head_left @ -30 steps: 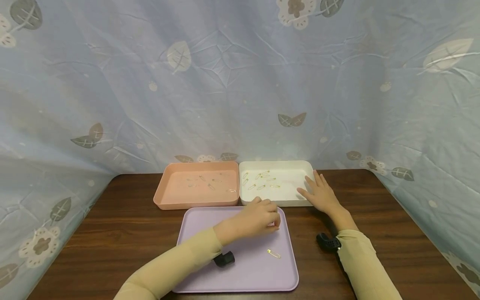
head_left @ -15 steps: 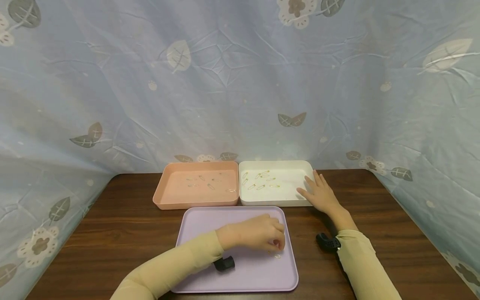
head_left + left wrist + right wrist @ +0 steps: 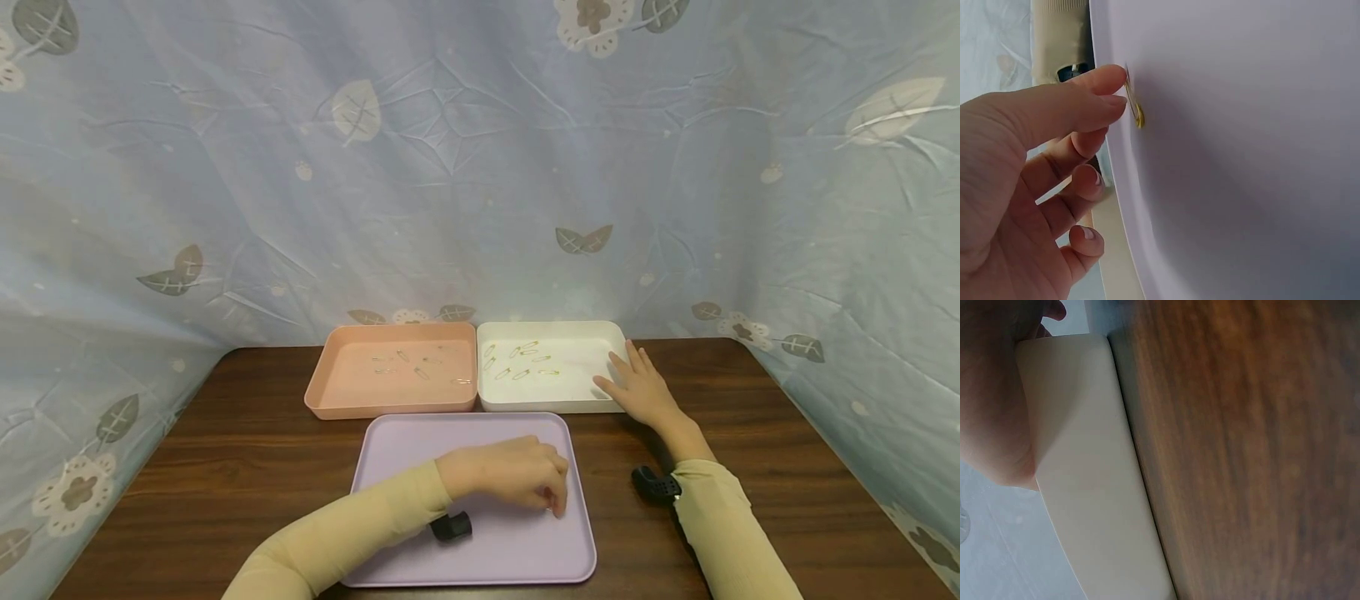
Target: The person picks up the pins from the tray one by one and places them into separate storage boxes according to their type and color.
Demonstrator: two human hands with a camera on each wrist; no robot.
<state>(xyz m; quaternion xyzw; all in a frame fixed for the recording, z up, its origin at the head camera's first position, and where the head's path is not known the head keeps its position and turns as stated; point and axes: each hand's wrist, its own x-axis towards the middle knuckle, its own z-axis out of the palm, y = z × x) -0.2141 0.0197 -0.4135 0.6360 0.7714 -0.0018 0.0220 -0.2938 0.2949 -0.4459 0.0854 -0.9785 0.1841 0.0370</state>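
Over the lilac tray (image 3: 517,558), my left hand (image 3: 510,473) pinches a gold safety pin (image 3: 1140,116) between thumb and index finger. The pin slants, its yellow end pointing away from the fingertips, close to the tray surface; from above, the hand hides nearly all of it. The other fingers of that hand are loosely curled. My right hand (image 3: 641,387) rests with spread fingers on the right rim of the white tray (image 3: 588,379). Several gold safety pins (image 3: 522,374) lie in the left half of the white tray.
Left of the white tray and against it sits a pink tray (image 3: 348,396) holding several silver-looking pins (image 3: 422,373). All trays stand on a dark wooden table (image 3: 247,467). A patterned curtain (image 3: 480,167) rises behind and beside it.
My left hand has come down toward the near right of the lilac tray and taken hold of the safety pin that lay there. The right hand has stayed still.
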